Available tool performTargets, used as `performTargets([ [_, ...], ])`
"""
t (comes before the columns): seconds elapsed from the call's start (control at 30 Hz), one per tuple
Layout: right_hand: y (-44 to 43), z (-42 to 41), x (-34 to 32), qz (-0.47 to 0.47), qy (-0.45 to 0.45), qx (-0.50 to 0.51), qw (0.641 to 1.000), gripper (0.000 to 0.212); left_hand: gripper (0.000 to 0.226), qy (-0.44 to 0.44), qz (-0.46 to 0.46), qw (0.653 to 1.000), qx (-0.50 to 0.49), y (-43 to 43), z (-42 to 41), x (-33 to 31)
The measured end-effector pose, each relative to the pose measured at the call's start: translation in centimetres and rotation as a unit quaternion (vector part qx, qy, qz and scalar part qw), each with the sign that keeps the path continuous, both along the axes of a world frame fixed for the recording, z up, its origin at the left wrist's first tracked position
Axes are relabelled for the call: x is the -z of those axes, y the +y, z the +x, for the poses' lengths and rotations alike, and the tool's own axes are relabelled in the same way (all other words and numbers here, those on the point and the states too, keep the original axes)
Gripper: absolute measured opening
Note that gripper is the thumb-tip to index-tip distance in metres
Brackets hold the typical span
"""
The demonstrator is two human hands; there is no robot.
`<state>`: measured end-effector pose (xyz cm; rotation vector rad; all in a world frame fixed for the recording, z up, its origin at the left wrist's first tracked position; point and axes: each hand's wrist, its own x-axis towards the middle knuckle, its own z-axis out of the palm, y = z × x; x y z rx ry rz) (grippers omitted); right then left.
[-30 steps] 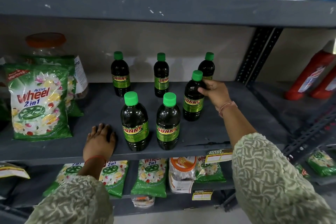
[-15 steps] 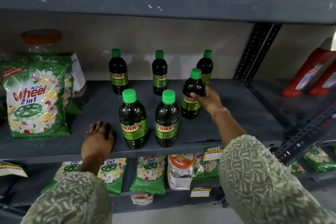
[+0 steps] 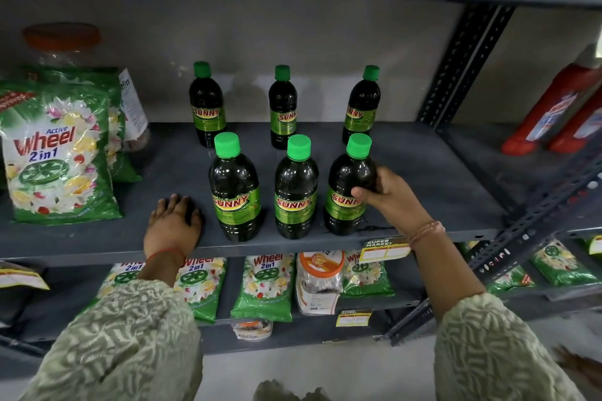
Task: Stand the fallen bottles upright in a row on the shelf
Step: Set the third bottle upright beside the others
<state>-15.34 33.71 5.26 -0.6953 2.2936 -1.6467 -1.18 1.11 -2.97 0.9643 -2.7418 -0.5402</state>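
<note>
Several dark SUNNY bottles with green caps stand upright on the grey shelf (image 3: 423,179). The back row holds three: left (image 3: 207,104), middle (image 3: 282,107), right (image 3: 361,104). In the front row stand a left bottle (image 3: 235,187), a middle bottle (image 3: 295,187) and a right bottle (image 3: 347,185). My right hand (image 3: 387,197) is wrapped around the front right bottle from its right side. Left of the front row, my left hand (image 3: 172,225) lies flat on the shelf near its front edge, holding nothing.
Green Wheel detergent bags (image 3: 58,156) and an orange-lidded jar (image 3: 62,42) fill the shelf's left end. A slotted upright post (image 3: 462,62) bounds the right side, with red bottles (image 3: 553,107) beyond it. More bags (image 3: 264,286) and a jar (image 3: 321,280) lie on the shelf below.
My right hand has drawn the right bottle forward from the middle of the shelf into line with the two front bottles. My left hand has stayed flat on the shelf.
</note>
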Motion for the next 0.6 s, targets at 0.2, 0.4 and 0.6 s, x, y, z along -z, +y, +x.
performTargets([
  [0.2, 0.0, 0.9, 1.4, 0.016, -0.028, -0.006, 0.999, 0.104, 0.032, 0.145, 0.047, 0.985, -0.078, 0.8, 0.9, -0.2],
  [0.4, -1.6, 4.4, 6.8, 0.068, 0.021, 0.146, 0.987, 0.109, 0.044, 0.366, 0.120, 0.923, -0.003, 12.5, 5.1, -0.2],
  [0.6, -2.6, 4.3, 7.7, 0.078, 0.083, 0.208, 0.972, 0.091, 0.081, 0.298, 0.253, 0.920, 0.020, 19.9, 0.3, -0.7],
])
